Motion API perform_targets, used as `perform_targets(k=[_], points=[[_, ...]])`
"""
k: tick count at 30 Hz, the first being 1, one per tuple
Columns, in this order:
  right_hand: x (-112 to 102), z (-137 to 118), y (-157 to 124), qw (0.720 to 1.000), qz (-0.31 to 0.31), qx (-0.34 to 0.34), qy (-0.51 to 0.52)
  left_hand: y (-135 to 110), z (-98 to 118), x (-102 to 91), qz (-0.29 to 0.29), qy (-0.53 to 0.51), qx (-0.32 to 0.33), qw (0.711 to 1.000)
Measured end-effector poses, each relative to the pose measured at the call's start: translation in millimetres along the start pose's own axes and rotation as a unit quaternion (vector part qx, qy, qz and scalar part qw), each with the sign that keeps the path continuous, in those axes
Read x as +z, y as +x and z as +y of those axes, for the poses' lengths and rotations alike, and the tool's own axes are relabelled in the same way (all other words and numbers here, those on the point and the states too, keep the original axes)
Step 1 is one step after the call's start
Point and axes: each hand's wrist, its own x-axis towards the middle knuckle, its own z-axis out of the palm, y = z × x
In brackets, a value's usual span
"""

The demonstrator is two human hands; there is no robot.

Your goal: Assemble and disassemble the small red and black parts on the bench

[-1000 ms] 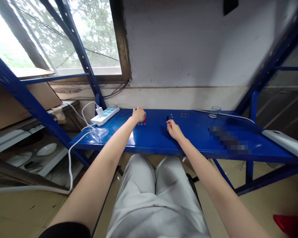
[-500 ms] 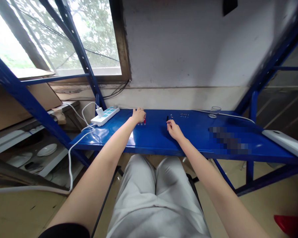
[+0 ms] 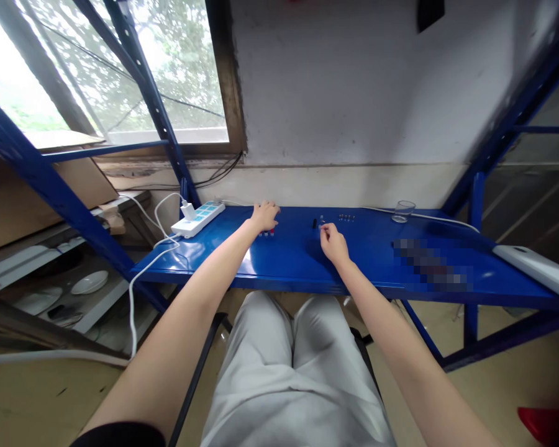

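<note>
My left hand (image 3: 265, 216) hovers over the far left part of the blue table (image 3: 289, 270), fingers spread and holding nothing I can see. Just below it is a short row of small parts with silvery ends, one of them red (image 3: 272, 231); the hand partly hides them. My right hand (image 3: 334, 243) has thumb and forefinger pinched together beside a tiny clear piece (image 3: 321, 218); whatever is between the fingertips is too small to name. A short black piece (image 3: 314, 223) stands left of these fingertips. Beyond the right hand, several tiny metallic parts (image 3: 347, 218) form rows.
A white power strip (image 3: 186, 229) with a plugged-in cable lies at the table's left end. Toward the right are a clear glass cup (image 3: 403, 212), a dark pixelated object (image 3: 428, 264) and a white flat device (image 3: 535, 268). Blue uprights (image 3: 470, 205) frame the table.
My left hand has opened off the red part and shifted slightly right. The right hand has moved right, away from the black piece to beside the clear one.
</note>
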Motion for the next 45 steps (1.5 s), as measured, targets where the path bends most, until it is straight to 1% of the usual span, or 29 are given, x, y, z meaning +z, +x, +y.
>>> perform_targets(k=[2, 4, 7, 9, 12, 14, 16, 18, 20, 22, 24, 25, 27, 30, 34, 37, 39, 43, 45], points=[[-4.3, 1.8, 1.6, 0.998, 0.052, 0.038, -0.003, -0.9, 10.3, -3.1, 0.058, -0.029, 0.03, 0.997], [-8.7, 4.5, 3.4, 0.992, 0.097, 0.081, 0.003, -1.1, 24.5, -2.7, 0.087, -0.053, 0.065, 0.993], [-13.1, 8.8, 5.3, 0.983, 0.138, 0.123, 0.022, 0.3, 48.9, 9.1, 0.072, -0.083, 0.132, 0.985], [-14.0, 10.5, 5.8, 0.98, 0.145, 0.133, 0.029, 2.5, 63.9, 24.0, 0.06, -0.103, 0.132, 0.984], [-13.5, 10.9, 5.5, 0.981, 0.136, 0.134, 0.027, 8.0, 81.4, 49.1, 0.039, -0.134, 0.08, 0.987], [-12.7, 10.3, 5.1, 0.983, 0.127, 0.128, 0.024, 13.0, 89.7, 62.4, 0.027, -0.144, 0.056, 0.988], [-12.1, 9.7, 4.8, 0.986, 0.119, 0.119, 0.019, 18.7, 96.0, 71.1, 0.033, -0.147, 0.037, 0.988], [-11.7, 9.5, 4.8, 0.987, 0.111, 0.115, 0.015, 24.7, 101.0, 75.7, 0.045, -0.148, 0.016, 0.988], [-11.5, 9.7, 4.8, 0.988, 0.105, 0.112, 0.011, 30.6, 105.1, 77.7, 0.047, -0.15, -0.005, 0.988], [-11.0, 10.2, 4.8, 0.99, 0.096, 0.107, 0.009, 35.3, 108.1, 78.2, 0.033, -0.151, -0.021, 0.988], [-10.0, 11.0, 5.0, 0.991, 0.083, 0.102, 0.004, 38.0, 110.2, 77.4, 0.021, -0.145, -0.023, 0.989], [-9.2, 11.5, 5.2, 0.992, 0.075, 0.099, -0.001, 38.5, 110.8, 76.6, 0.025, -0.14, -0.02, 0.99], [-7.2, 12.8, 5.6, 0.994, 0.055, 0.094, -0.017, 37.9, 111.4, 73.9, 0.054, -0.129, -0.012, 0.99], [-3.0, 14.5, 6.3, 0.996, 0.014, 0.065, -0.065, 34.3, 110.0, 68.8, 0.095, -0.122, -0.012, 0.988], [4.5, 17.0, 6.8, 0.987, -0.047, 0.03, -0.154, 24.6, 102.0, 64.6, 0.102, -0.158, -0.046, 0.981], [12.0, 21.2, 8.9, 0.976, -0.106, 0.032, -0.188, 11.6, 92.9, 66.7, 0.118, -0.233, -0.08, 0.962], [17.2, 24.6, 12.1, 0.968, -0.146, 0.045, -0.197, 0.7, 87.5, 70.2, 0.143, -0.302, -0.102, 0.937], [25.2, 28.2, 21.6, 0.959, -0.191, 0.066, -0.198, -19.8, 83.3, 77.2, 0.192, -0.449, -0.152, 0.859], [27.9, 27.7, 26.6, 0.955, -0.205, 0.073, -0.202, -26.9, 84.1, 78.7, 0.215, -0.499, -0.165, 0.823]])
